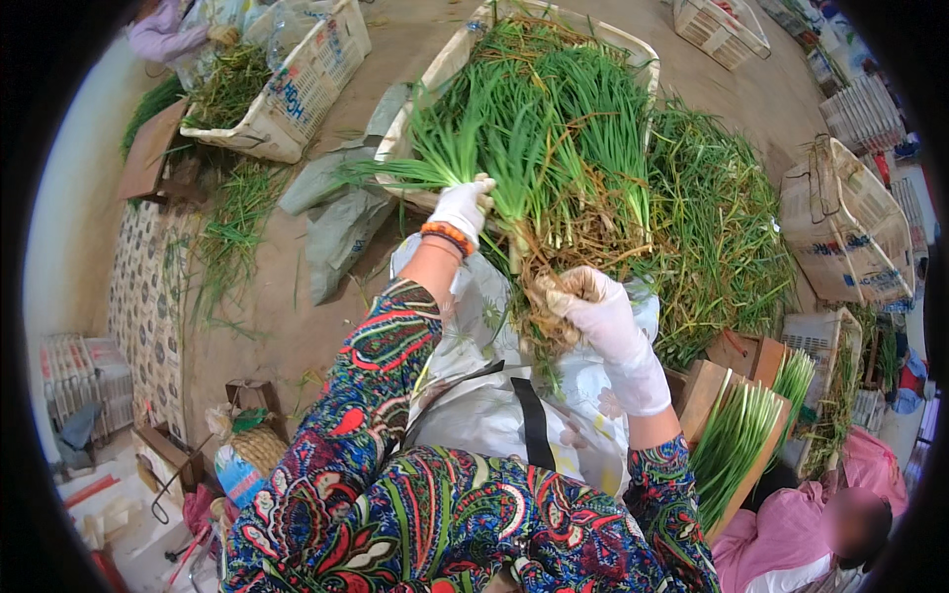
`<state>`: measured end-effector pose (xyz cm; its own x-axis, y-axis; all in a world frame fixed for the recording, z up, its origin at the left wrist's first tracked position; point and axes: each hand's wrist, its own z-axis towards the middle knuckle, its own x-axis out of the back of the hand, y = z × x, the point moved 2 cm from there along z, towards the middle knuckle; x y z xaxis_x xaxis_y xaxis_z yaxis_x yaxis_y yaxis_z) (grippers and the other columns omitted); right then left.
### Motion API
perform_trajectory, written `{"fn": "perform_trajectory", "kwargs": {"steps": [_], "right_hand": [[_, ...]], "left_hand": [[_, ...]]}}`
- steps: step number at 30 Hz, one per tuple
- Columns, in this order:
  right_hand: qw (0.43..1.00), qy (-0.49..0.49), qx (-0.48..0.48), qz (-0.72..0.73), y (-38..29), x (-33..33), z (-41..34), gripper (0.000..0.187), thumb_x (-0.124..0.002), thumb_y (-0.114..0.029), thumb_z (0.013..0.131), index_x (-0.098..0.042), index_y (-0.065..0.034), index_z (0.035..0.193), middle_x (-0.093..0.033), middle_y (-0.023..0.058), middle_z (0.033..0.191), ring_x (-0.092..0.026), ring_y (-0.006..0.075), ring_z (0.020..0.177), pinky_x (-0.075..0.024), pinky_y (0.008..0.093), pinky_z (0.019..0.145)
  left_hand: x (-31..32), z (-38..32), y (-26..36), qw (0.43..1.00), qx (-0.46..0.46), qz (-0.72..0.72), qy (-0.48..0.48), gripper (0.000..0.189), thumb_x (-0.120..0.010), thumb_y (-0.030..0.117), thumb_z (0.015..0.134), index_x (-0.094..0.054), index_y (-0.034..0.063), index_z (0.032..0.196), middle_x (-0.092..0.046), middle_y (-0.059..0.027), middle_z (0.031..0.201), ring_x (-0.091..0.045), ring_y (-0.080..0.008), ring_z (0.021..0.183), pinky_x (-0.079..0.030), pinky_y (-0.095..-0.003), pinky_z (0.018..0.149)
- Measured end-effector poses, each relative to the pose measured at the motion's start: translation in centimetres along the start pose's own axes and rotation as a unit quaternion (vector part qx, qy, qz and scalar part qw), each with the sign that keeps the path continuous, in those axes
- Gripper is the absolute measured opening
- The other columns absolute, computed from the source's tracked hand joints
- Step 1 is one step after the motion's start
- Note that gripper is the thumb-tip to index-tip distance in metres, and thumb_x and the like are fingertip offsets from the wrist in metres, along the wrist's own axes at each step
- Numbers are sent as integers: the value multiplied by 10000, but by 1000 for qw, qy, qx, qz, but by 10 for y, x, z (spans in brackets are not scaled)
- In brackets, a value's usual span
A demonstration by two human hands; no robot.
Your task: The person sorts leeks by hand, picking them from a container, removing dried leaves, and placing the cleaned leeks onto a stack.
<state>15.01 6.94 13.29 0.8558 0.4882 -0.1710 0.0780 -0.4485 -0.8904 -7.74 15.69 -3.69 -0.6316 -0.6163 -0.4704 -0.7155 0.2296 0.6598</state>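
My left hand [463,210], in a white glove with a beaded bracelet at the wrist, is closed around a bunch of green leafy stalks [454,152]. At the brown, withered root ends [549,311] of a bunch, my right hand [586,293], also gloved in white, has its fingers closed on the roots or dry leaves. Both hands are over my floral plastic apron [474,408], at the near edge of a large white plastic crate [437,74]. Long green stalks with brown roots, like garlic chives [600,111], heap up in that crate.
Loose leaves pile up [726,222] right of the crate. A wooden box [764,422] holds trimmed stalks at lower right, near a person in pink [771,534]. Another person's sleeve [167,37] shows at upper left by a second crate [311,89]. A grey sack [345,222] lies on the floor.
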Motion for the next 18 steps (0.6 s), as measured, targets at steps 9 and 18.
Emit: {"fn": "perform_trajectory", "kwargs": {"steps": [9,18], "right_hand": [[997,23,-75,-5,-5,60,-88,185,-688,-45,723,-570,11,854,-618,66,764,-555,82,595,-441,206,481],[967,163,-26,-192,27,133,-117,307,-629,-96,768,-523,31,1027,-601,181,965,-592,224,833,-481,286,726]], "left_hand": [[46,20,11,997,80,18,-5,167,-583,1,783,-560,49,941,-587,-31,820,-558,-147,672,-471,-264,594],[20,4,35,997,-17,10,72,143,-553,-3,807,-553,53,939,-580,-45,777,-512,-144,562,-475,-233,518]]}}
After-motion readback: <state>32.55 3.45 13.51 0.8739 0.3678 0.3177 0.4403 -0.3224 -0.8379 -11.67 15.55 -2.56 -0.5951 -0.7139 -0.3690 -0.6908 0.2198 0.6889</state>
